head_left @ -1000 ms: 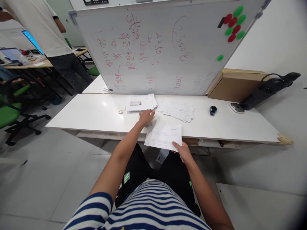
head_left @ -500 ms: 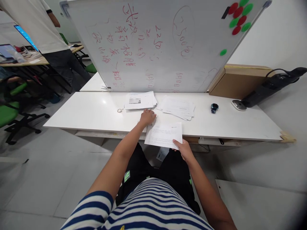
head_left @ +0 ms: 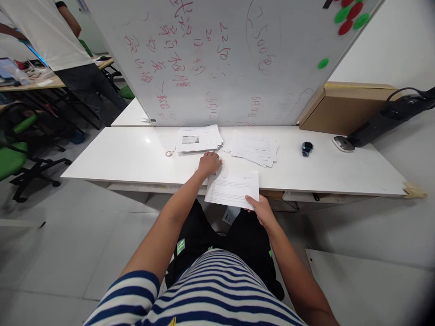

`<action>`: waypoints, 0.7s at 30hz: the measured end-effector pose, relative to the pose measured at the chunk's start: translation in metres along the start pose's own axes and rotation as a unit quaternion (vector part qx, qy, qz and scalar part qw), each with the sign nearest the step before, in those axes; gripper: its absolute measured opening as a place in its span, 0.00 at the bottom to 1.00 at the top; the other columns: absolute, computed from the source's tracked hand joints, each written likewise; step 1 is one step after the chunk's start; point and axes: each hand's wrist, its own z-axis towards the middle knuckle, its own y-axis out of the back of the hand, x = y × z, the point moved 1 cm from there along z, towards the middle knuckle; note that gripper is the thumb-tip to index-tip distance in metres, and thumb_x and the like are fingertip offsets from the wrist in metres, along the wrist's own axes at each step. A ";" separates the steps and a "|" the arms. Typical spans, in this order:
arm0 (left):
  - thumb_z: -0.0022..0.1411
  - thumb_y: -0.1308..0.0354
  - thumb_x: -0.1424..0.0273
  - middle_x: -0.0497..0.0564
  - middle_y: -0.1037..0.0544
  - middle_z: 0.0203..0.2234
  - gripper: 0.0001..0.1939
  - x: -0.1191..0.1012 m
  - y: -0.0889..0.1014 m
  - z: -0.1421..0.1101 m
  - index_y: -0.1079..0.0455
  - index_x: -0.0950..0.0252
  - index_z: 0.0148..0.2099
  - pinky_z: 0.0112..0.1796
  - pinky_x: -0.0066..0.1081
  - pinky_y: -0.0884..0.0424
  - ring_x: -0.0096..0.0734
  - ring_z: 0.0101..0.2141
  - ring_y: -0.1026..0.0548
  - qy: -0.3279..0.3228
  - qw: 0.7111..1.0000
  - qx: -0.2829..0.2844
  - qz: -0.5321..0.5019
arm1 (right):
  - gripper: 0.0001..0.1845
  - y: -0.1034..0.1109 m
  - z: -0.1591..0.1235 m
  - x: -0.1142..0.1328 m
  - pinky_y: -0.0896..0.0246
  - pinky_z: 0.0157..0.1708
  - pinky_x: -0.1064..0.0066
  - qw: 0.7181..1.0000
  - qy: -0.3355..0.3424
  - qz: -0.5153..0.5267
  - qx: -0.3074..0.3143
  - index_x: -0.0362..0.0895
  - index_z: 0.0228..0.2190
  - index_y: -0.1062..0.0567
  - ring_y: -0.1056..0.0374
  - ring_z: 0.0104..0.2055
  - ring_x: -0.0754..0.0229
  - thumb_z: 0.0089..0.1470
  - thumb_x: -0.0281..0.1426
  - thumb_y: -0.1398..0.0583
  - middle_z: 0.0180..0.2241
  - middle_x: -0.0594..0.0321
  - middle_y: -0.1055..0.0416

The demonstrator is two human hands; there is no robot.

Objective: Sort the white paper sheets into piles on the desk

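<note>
My right hand (head_left: 260,209) pinches the lower right corner of a printed sheet of paper (head_left: 232,188), thumb on top. The sheet lies flat across the desk's front edge and sticks out over my lap. At its upper left corner, my left hand (head_left: 210,164) rests with fingers curled down over something small. Only slivers of that thing show, so I cannot make out what it is. Just beyond my left hand lies a stack of papers (head_left: 199,139) with a dark picture on top. A second, fanned pile of printed sheets (head_left: 254,149) lies to its right.
The white desk (head_left: 118,158) backs onto a whiteboard (head_left: 231,104) with red writing. A rubber band (head_left: 169,153) lies on the left. To the right are a watch (head_left: 306,148), a mouse (head_left: 344,143), a cardboard box (head_left: 343,111) and a black bottle (head_left: 384,117). A person (head_left: 50,40) stands far left.
The view has tilted down slightly. Both hands and the sheet keep nearly the same place. The standing person's other arm now shows at the far left.
</note>
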 end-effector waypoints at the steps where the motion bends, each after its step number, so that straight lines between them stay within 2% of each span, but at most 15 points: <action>1: 0.63 0.55 0.57 0.55 0.35 0.56 0.20 -0.001 -0.001 0.000 0.36 0.60 0.53 0.53 0.46 0.42 0.47 0.59 0.45 0.004 1.000 0.005 0.007 | 0.19 0.001 0.000 0.000 0.44 0.16 0.70 1.000 0.000 -0.003 0.001 0.40 0.30 0.27 0.35 0.19 0.60 0.40 0.41 0.33 0.23 0.60 0.27; 4: 0.62 0.52 0.57 0.58 0.38 0.59 0.22 -0.006 -0.002 0.000 0.37 0.62 0.54 0.55 0.49 0.45 0.50 0.61 0.48 0.007 0.999 0.011 0.031 | 0.20 0.002 0.001 0.003 0.44 0.16 0.70 1.000 0.002 -0.017 -0.003 0.40 0.31 0.27 0.35 0.19 0.60 0.40 0.41 0.33 0.22 0.60 0.27; 7: 0.62 0.52 0.58 0.59 0.38 0.59 0.22 -0.008 -0.003 0.000 0.38 0.63 0.54 0.54 0.50 0.45 0.51 0.60 0.48 0.002 0.999 0.002 0.038 | 0.20 0.003 0.003 0.005 0.43 0.16 0.71 0.999 0.007 -0.031 -0.010 0.39 0.33 0.27 0.35 0.19 0.61 0.41 0.41 0.34 0.23 0.60 0.27; 17: 0.65 0.56 0.57 0.55 0.31 0.52 0.19 -0.001 0.000 -0.004 0.33 0.60 0.49 0.51 0.43 0.39 0.46 0.53 0.37 0.007 1.000 -0.025 -0.010 | 0.19 0.002 0.002 0.000 0.43 0.16 0.71 0.999 0.027 -0.025 -0.004 0.40 0.31 0.26 0.35 0.19 0.61 0.42 0.42 0.34 0.22 0.60 0.27; 21: 0.66 0.59 0.55 0.52 0.25 0.45 0.20 0.000 0.007 -0.006 0.30 0.59 0.44 0.45 0.38 0.34 0.42 0.46 0.29 0.017 0.997 -0.023 -0.065 | 0.19 0.000 -0.001 0.002 0.43 0.15 0.71 0.999 0.039 -0.034 -0.008 0.39 0.31 0.26 0.36 0.18 0.61 0.43 0.42 0.35 0.21 0.60 0.27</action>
